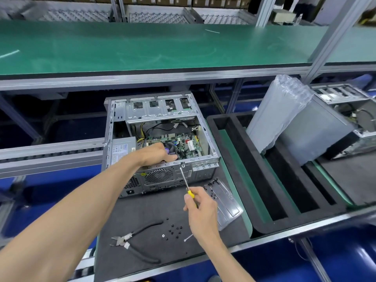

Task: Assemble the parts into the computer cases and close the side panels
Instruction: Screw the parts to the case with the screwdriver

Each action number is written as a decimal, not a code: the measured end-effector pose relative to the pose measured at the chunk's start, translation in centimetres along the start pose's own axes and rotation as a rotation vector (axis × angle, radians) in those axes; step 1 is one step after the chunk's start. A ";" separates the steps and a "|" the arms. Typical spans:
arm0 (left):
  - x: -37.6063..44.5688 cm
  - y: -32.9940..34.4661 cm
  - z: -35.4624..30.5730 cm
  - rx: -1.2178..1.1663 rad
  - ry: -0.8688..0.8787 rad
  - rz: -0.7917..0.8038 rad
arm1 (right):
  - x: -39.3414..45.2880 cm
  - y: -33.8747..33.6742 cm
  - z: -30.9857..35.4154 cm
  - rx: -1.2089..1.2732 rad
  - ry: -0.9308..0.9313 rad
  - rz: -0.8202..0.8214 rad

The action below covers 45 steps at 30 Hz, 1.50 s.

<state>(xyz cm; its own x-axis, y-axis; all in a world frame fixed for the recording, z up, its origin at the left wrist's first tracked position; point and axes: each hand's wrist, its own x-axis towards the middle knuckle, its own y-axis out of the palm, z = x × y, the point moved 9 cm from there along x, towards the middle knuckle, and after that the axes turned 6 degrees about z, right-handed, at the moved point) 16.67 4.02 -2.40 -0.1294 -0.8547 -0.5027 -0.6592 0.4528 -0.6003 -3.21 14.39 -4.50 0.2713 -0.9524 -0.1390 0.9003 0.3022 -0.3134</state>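
Observation:
An open grey computer case (130, 110) lies on its side on the black mat (154, 208), its motherboard (183, 142) and power supply (122, 148) exposed. My left hand (156, 154) reaches over the case's near wall and rests inside by the fan; whether its fingers hold anything is hidden. My right hand (200, 208) grips a yellow-handled screwdriver (186, 183), whose tip meets a screw at the top of the rear panel. Several small black screws (174, 231) lie loose on the mat.
Black-handled cutters (132, 241) lie at the mat's front left. A clear plastic tray (225, 202) sits right of my right hand. A black foam insert (262, 176) with slots, an air-cushion sleeve (276, 115) and another case (350, 121) stand to the right. A green shelf (162, 47) runs above.

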 end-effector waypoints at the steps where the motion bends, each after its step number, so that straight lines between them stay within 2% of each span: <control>1: 0.0 0.0 0.1 -0.023 0.006 -0.003 | -0.2 0.1 0.0 -0.028 -0.003 0.003; 13: -0.3 0.3 0.0 -0.067 -0.005 -0.003 | -0.7 1.9 0.8 -0.146 0.009 0.028; 19: -0.5 0.2 0.1 -0.083 -0.034 -0.015 | -1.2 0.3 1.4 -0.139 0.055 -0.167; 23: -0.6 -0.1 0.6 -0.049 -0.102 -0.047 | -1.4 -0.2 1.8 -0.174 0.046 -0.225; 26: -0.7 -0.1 0.5 -0.056 -0.099 -0.058 | -1.4 0.1 2.5 -0.288 -0.020 -0.214; 29: -0.8 0.0 0.4 -0.051 -0.092 -0.061 | -1.4 1.1 3.1 -0.563 0.015 -0.165; 30: -0.9 0.0 0.3 -0.053 -0.081 -0.060 | -1.4 1.2 3.1 -0.565 0.023 -0.166; 33: -0.9 0.1 0.3 -0.052 -0.057 -0.057 | -1.8 1.2 2.7 -0.292 0.032 -0.186; 35: -0.8 0.2 0.2 -0.050 -0.037 -0.051 | -2.1 0.9 2.6 -0.208 0.054 -0.215; 38: -0.7 0.2 0.1 -0.040 -0.016 -0.048 | -2.6 1.2 3.1 -0.266 0.018 -0.253; 42: -0.9 0.1 0.0 -0.058 0.012 -0.054 | -2.4 2.0 3.7 -0.545 0.057 -0.210; 45: -1.0 0.1 0.0 -0.070 0.021 -0.052 | -2.5 1.7 4.1 -0.357 0.018 -0.236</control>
<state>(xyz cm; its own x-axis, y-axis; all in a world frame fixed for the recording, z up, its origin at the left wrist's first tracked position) 16.71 4.88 -1.93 -0.1084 -0.8820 -0.4586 -0.7157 0.3894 -0.5797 -0.93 17.14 -0.82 0.0636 -0.9972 -0.0401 0.7619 0.0744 -0.6434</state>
